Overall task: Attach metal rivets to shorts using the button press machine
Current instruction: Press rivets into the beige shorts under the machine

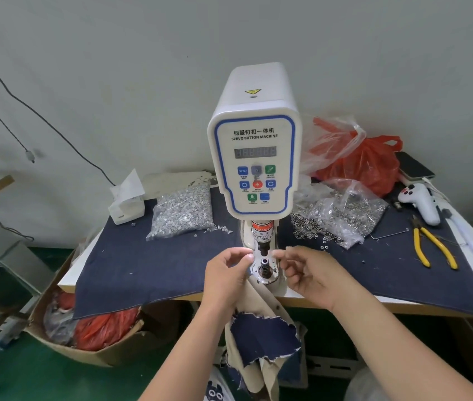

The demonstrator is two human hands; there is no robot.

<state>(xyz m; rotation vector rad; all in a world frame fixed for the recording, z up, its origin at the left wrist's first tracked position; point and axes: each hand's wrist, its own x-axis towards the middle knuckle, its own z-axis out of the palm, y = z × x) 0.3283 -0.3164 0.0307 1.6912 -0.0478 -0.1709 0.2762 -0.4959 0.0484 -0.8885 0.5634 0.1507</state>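
Low in the frame, beige shorts (261, 340) with a frayed denim patch hang off the table (403, 302) edge. Above, the left hand (226, 273) and right hand (307, 273) flank the lower die (264, 266), fingers curled; whether either pinches a rivet I cannot tell. Fingertips so close risk being crushed. Beyond stands the glossy white press machine (255, 140), between crinkly bags of rivets (183, 212).
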